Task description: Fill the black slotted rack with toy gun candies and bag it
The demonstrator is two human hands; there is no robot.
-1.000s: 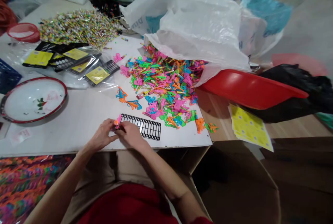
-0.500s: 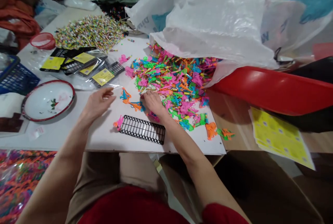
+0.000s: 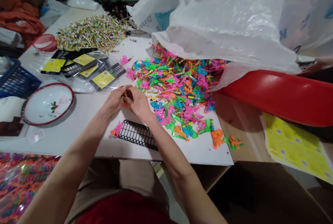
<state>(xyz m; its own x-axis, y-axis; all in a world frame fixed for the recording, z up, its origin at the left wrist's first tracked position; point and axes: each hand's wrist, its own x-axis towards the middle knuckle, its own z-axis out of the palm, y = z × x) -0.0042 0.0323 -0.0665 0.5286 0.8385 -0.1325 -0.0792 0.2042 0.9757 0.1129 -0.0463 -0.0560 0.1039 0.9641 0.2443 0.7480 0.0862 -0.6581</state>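
My left hand (image 3: 114, 101) and my right hand (image 3: 139, 103) meet above the white tabletop, fingers curled together. Between the fingertips shows part of an orange plastic piece (image 3: 126, 105), mostly hidden by the hands. Just below lies a black plastic grid rack (image 3: 137, 133), partly covered by my right forearm. At the rack's left end sits a pink plastic piece (image 3: 118, 129) with an orange tip. To the right of my right hand spreads a heap of small pink, green, blue and orange plastic pieces (image 3: 179, 85), some with short striped sticks.
A white plastic sack (image 3: 221, 26) covers the back of the heap. Behind my left hand lie bagged black racks with yellow labels (image 3: 102, 78) and a pile of short striped sticks (image 3: 91, 31). An enamel basin (image 3: 49, 104) stands left; a red tray (image 3: 281, 95) and yellow sheets (image 3: 296, 144) lie right.
My right hand has moved left, away from the heap's edge, and my left hand right, so they now meet. The loose orange and blue pieces between them are no longer plainly visible.
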